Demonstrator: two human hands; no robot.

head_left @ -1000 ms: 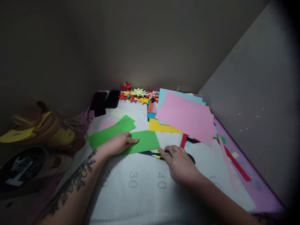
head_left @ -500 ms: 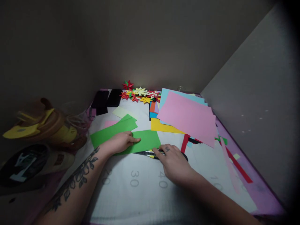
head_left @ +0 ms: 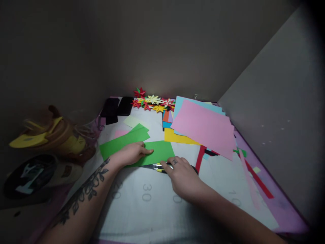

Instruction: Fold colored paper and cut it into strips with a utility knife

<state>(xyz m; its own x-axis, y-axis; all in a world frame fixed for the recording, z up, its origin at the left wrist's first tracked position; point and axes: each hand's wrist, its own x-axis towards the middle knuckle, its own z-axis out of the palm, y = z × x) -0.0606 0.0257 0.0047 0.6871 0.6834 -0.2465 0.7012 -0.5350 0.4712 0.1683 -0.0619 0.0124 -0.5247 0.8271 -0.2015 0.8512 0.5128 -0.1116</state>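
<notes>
Green paper [head_left: 159, 152] lies on the white sheet in front of me, with another green piece [head_left: 127, 139] angled beside it on the left. My left hand [head_left: 135, 152] presses down on the green paper, index finger stretched out to the right across it. In my right hand [head_left: 181, 173] is a yellow and black utility knife [head_left: 158, 166], its blade pointing left along the near edge of the green paper. Part of the knife is covered by my fingers. Whether the blade sits under the paper or beside it, I cannot tell.
Folded paper stars [head_left: 153, 100] line the back. Pink paper [head_left: 203, 125] tops a stack at right, near red strips [head_left: 259, 179]. Two dark phone-like slabs [head_left: 125, 106] lie at back left. A brown pot-like thing [head_left: 66, 130] and a dark cap-like item [head_left: 30, 176] stand left.
My right hand has slid a little to the left with the utility knife along the green paper's near edge. My left hand stays in place on the paper.
</notes>
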